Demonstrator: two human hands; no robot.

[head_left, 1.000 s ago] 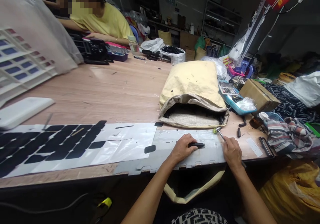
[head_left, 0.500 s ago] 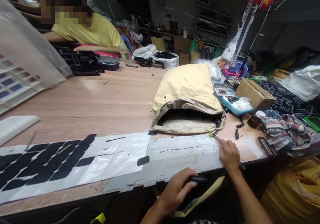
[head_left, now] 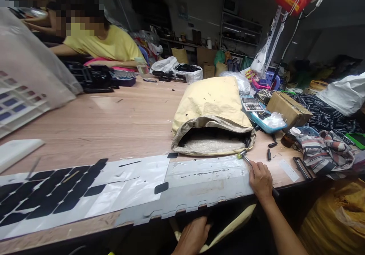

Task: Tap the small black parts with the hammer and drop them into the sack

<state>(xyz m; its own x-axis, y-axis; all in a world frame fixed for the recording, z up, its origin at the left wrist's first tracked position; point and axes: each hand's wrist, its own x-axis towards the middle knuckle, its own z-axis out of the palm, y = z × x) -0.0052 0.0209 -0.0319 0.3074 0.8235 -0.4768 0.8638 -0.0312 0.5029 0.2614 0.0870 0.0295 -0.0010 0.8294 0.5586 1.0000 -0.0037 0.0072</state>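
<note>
My right hand is wrapped round the handle of a small hammer. The yellow-green and metal head points toward the open mouth of a pale yellow sack, and the black handle end shows past my palm. That sack lies on its side, with dark items inside. My left hand is below the table edge, at the mouth of another yellowish sack. Its fingers are hidden in the dark there. Between the hands and the sack on the table is a grey sheet with a notched front edge.
Rows of black rounded pads lie on white paper at left, near a white crate. A co-worker in a yellow shirt sits across the table. To the right are a calculator, a cardboard box and a pile of black grips.
My left hand has moved down below the table edge into the sack's opening; the black handle-like piece it held is out of sight. My right hand still holds the hammer. The view has shifted slightly.
</note>
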